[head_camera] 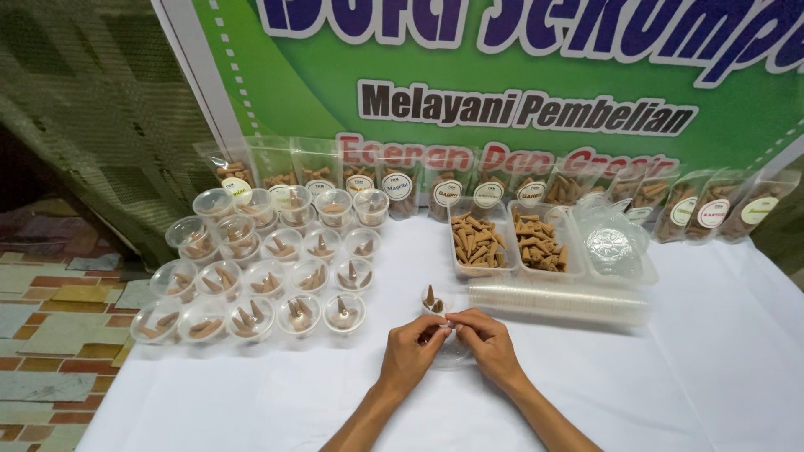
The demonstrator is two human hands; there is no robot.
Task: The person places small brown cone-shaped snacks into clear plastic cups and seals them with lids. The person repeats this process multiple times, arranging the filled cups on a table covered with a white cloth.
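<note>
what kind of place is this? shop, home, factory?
Likely a small sales or packing stand. A printed green banner hangs behind a white-clothed table, labelled pouches stand in a row, and many small lidded cups hold brown cones.

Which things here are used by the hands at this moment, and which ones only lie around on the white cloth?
In use:
- left hand and right hand, fingertips together over a clear cup
- small cup with one brown cone

Lying about:
- filled cups
- two trays of cones
- stack of clear cups on its side
- row of pouches
- banner
</note>
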